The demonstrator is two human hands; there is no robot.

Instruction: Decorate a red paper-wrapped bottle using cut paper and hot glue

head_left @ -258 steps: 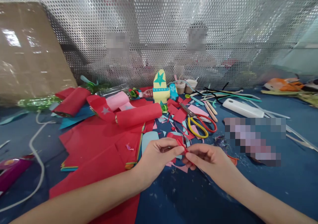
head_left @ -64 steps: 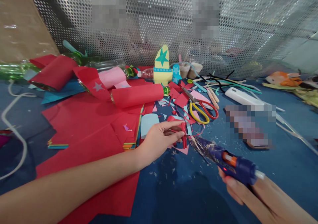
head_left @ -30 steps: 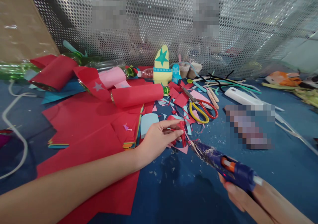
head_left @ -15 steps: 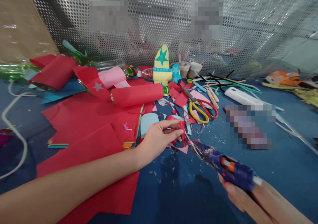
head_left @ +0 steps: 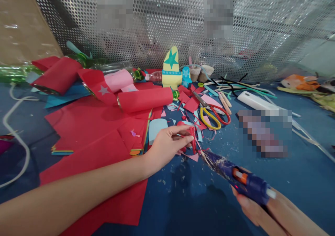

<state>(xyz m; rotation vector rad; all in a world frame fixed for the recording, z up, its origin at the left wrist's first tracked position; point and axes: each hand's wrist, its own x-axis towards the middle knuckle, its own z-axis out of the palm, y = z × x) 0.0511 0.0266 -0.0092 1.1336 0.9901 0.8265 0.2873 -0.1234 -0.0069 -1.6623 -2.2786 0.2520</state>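
Note:
Between the thumb and fingers of my left hand point(head_left: 167, 143) is a small red paper piece point(head_left: 193, 140), its edge turned to the right. My right hand point(head_left: 258, 208) is wrapped round a dark blue glue gun point(head_left: 235, 173) with an orange part inside and a white glue stick out of its back. Strands of dried glue cling to the gun's front, and its tip is close beside the red paper piece; I cannot tell whether they touch. Paper scraps point(head_left: 193, 156) lie under my left fingers. A light blue paper piece point(head_left: 157, 129) lies behind my left hand.
Red paper sheets point(head_left: 86, 135) spread under my left arm. Scissors point(head_left: 213, 115) with yellow and red handles lie among scraps. Behind are a red-wrapped bottle point(head_left: 146, 99), a yellow paper shape point(head_left: 171, 68) with a star, a white cord point(head_left: 19, 124) and a white device point(head_left: 256, 101).
Both hands keep nearly the same place, the left on the red paper piece and the right on the glue gun. The whole view has shifted very slightly.

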